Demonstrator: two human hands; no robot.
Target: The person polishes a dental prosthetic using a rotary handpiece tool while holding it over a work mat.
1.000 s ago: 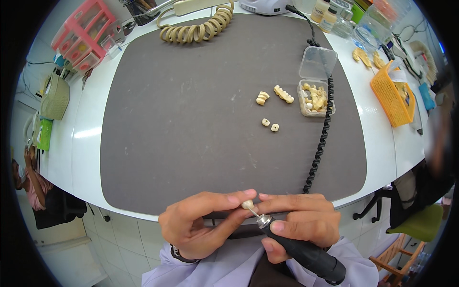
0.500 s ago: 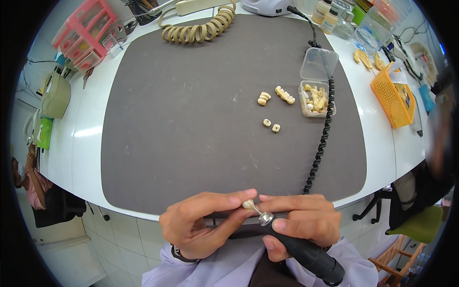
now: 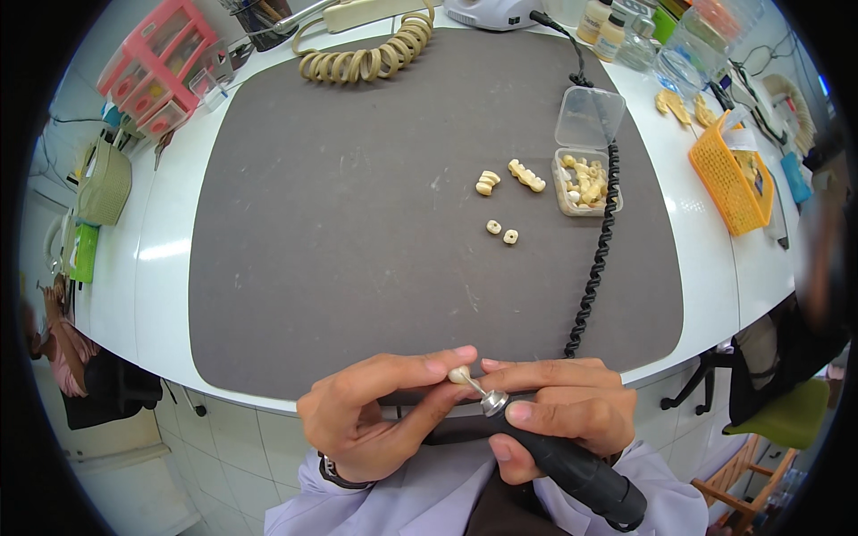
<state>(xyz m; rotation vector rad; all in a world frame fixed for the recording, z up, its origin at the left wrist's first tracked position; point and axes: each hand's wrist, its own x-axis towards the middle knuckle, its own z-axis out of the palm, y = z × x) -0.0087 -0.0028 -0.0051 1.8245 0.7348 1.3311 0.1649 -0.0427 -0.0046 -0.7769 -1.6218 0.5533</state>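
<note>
At the mat's near edge, my left hand [image 3: 371, 413] pinches a small cream dental crown [image 3: 458, 375] between thumb and fingers. A black rotary handpiece [image 3: 576, 469] with a silver collar lies in my right hand [image 3: 576, 406], thumb along its body. Its thin bit reaches the crown; whether it touches is too small to tell. Farther off on the grey mat [image 3: 340, 223] are two single crowns [image 3: 510, 237], a short dental bridge [image 3: 487, 183] and a longer dental bridge [image 3: 526, 176]. Beside them, a clear lidded box [image 3: 563, 207] stands open, holding several more cream pieces.
A black coiled cord [image 3: 597, 277] runs down the right of the mat, across the box. A beige coiled hose [image 3: 371, 62] lies at the back. Pink drawers [image 3: 156, 67] stand far left, an orange basket [image 3: 715, 179] at right. Another person [image 3: 67, 344] sits at left.
The crown and handpiece tip have shifted very slightly left and up in my hands. Things on the mat appear slightly farther left and up in the view. Both grips stay the same.
</note>
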